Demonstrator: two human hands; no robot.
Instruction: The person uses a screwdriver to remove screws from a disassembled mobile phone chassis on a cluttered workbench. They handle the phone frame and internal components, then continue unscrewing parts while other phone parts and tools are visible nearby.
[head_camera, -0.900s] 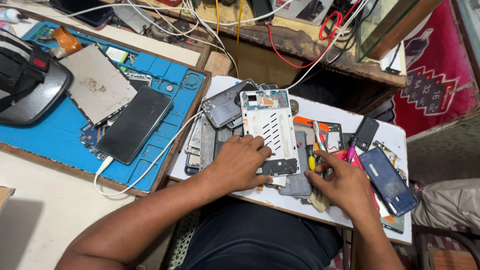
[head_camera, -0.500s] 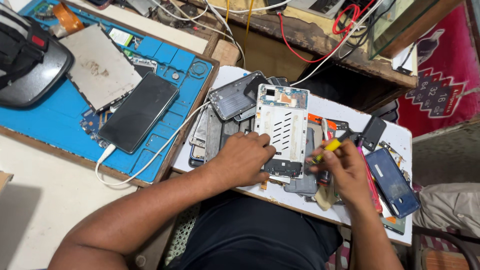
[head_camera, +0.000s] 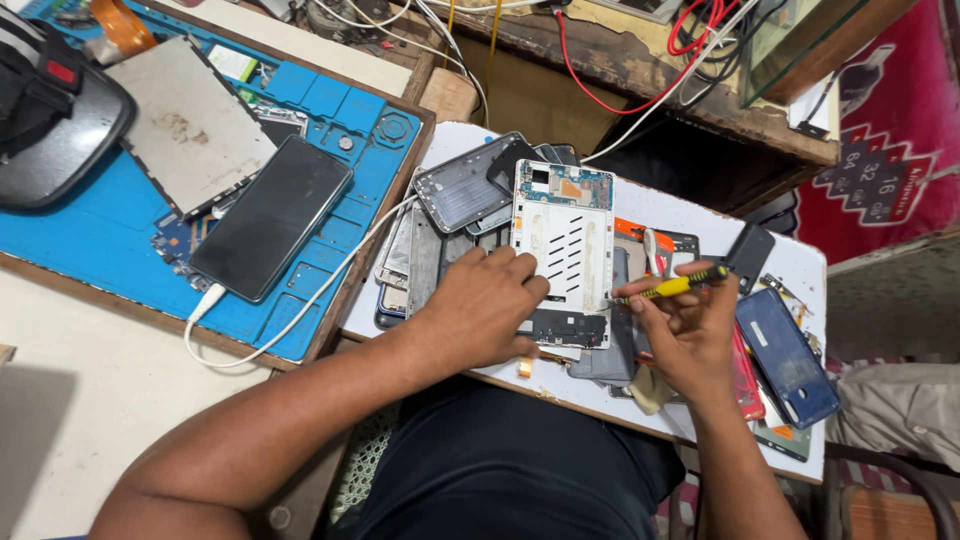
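While right hand (head_camera: 690, 335) grips it, yellow screwdriver (head_camera: 672, 287) lies near-horizontal, tip pointing left at white phone frame (head_camera: 562, 240)

There is only one view, from a camera on the person's head, which looks steeply down and a little forward over the lap onto the small white board (head_camera: 800, 262), near enough that both forearms enter from the bottom edge. The left hand (head_camera: 478, 310) and the right hand (head_camera: 690, 335) sit close to the middle of the picture, the opened white phone frame (head_camera: 563, 240) lying between and just beyond them. To the left of the left hand the view reaches the blue work mat (head_camera: 90, 235), and beyond both hands it ends at the wooden bench with cables (head_camera: 640, 75).
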